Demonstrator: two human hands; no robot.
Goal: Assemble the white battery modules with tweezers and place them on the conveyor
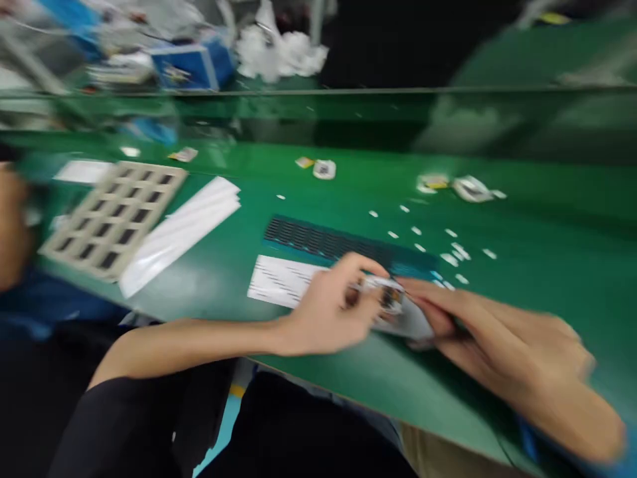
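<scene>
The picture is smeared by motion. My left hand [333,309] and my right hand [497,338] meet over a small grey and white part [398,312] near the front edge of the green table [547,252]. Left fingers are curled and pinch the part's left end. Right fingers lie along its right side and grip it. Just behind the hands lie a white striped sheet [281,279] and a dark perforated strip [328,242].
A beige compartment tray [114,216] and a stack of white strips [182,229] lie at the left. Small white scraps [450,245] dot the right. Two small parts [323,169] [470,188] sit farther back. Another person's arm [12,226] shows at far left. Blue boxes [192,63] stand behind.
</scene>
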